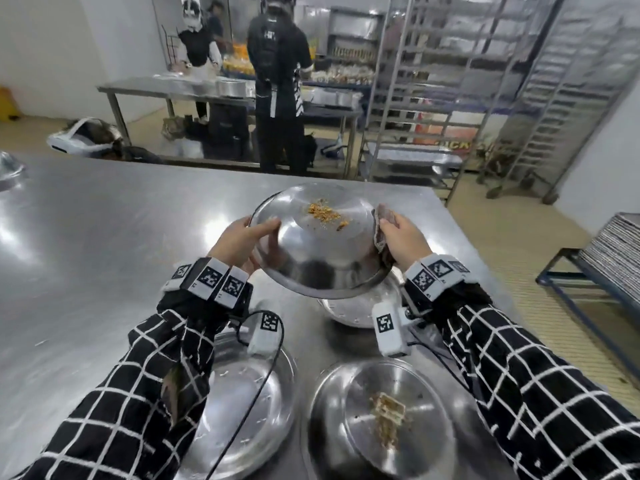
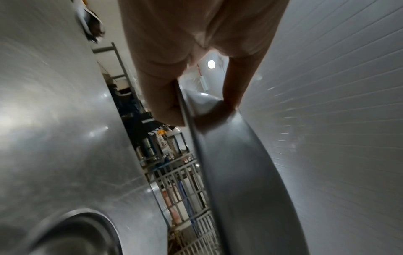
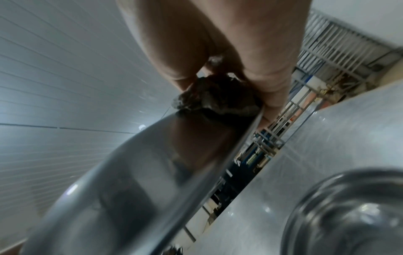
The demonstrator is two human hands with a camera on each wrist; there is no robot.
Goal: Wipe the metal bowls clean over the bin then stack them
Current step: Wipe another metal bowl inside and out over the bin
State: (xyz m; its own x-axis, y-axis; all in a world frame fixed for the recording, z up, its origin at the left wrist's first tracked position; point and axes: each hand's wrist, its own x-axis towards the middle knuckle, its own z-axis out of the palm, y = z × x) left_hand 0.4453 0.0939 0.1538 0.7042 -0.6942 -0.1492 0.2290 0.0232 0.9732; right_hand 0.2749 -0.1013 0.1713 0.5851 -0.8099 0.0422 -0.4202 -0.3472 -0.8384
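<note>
I hold a tilted metal bowl (image 1: 311,265) above the steel table (image 1: 104,237), its inside facing me with orange crumbs (image 1: 323,213) near the far side. My left hand (image 1: 242,240) grips the left rim, thumb inside the bowl. My right hand (image 1: 403,237) pinches a dark crumpled cloth (image 1: 380,223) against the right rim. The left wrist view shows the left hand (image 2: 165,103) on the bowl's edge (image 2: 240,172). In the right wrist view my right hand (image 3: 261,69) presses the cloth (image 3: 209,100) onto the bowl (image 3: 141,172).
Three more metal bowls stand on the table: one under the held bowl (image 1: 360,313), one near left (image 1: 249,393), one near right with food scraps (image 1: 381,420). The table's right edge (image 1: 485,258) is close. People (image 1: 277,81) work at a far table; racks (image 1: 450,81) stand right.
</note>
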